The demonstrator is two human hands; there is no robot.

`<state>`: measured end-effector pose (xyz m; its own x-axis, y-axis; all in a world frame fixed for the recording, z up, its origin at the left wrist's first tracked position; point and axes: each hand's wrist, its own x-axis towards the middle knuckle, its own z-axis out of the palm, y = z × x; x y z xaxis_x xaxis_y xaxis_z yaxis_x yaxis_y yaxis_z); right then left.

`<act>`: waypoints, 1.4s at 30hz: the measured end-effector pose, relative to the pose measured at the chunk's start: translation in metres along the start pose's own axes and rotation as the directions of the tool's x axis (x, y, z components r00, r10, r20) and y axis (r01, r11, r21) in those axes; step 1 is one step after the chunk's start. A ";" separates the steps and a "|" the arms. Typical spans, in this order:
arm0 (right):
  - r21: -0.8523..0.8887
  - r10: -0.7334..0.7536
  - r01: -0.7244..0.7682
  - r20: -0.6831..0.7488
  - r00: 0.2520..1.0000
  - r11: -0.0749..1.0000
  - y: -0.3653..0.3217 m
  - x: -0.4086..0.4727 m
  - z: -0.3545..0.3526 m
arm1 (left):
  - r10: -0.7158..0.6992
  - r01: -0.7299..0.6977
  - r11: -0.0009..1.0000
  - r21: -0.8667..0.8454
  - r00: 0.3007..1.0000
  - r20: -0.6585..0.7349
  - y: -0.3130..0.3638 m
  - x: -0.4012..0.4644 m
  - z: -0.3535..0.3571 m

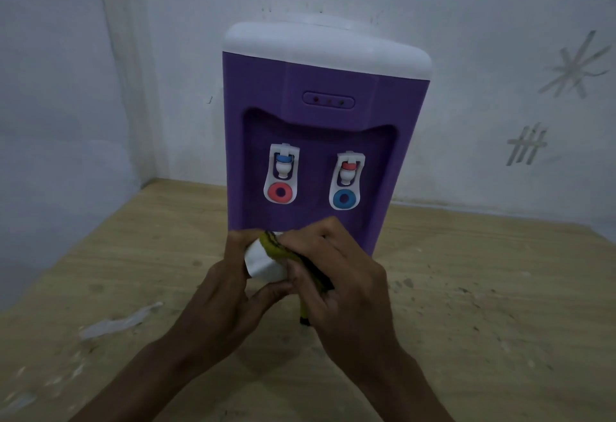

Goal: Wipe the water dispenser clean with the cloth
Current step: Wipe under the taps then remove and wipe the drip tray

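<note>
Wiping under way at the dispenser [320,128] base: left hand [230,291] grips the white tray [263,263]; right hand [336,275] fingers pinch the cloth [276,246] on it. Upper body apparently unwiped.

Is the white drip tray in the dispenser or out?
Out. The left hand holds the white plastic drip tray clear of the purple water dispenser; the right hand rubs it with the yellow-black cloth.

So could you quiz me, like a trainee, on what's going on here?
1. True or false: the water dispenser stands on a wooden table.
2. Which hand holds the yellow cloth? A left, B right.
3. What colour is the part that the left hand holds?

Key: 1 true. 2 B, the right hand. 3 white; it is a small tray held in front of the dispenser's base.
</note>
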<state>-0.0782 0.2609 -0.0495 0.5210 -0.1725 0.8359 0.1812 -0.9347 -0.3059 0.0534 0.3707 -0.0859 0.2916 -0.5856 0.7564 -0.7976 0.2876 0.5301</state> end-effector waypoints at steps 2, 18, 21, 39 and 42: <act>-0.047 0.031 -0.031 0.002 1.000 0.998 0.007 0.000 -0.001 | -0.014 0.014 1.000 -0.001 1.000 -0.008 0.005 -0.001 0.002; -0.027 0.089 -0.090 -0.015 0.996 0.996 0.010 0.001 -0.004 | 0.005 -0.003 1.000 0.020 0.997 -0.071 0.012 0.002 0.002; -0.055 0.107 -0.107 -0.010 0.994 0.993 0.020 -0.004 -0.003 | 0.029 -0.029 1.000 0.005 0.996 -0.083 0.016 0.003 0.001; -0.317 0.387 -0.359 0.029 0.921 0.878 0.098 -0.032 -0.011 | -0.012 0.003 0.998 -0.066 0.990 -0.137 0.028 0.007 -0.001; -0.228 0.333 -0.320 0.019 0.943 0.919 0.083 -0.029 -0.005 | -0.026 0.015 0.997 -0.069 0.988 -0.151 0.026 0.007 0.000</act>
<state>-0.0823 0.1864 -0.0964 0.5677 -0.4681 0.6772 -0.1907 -0.8750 -0.4450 0.0352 0.3742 -0.0667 0.3884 -0.4716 0.7916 -0.7546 0.3304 0.5670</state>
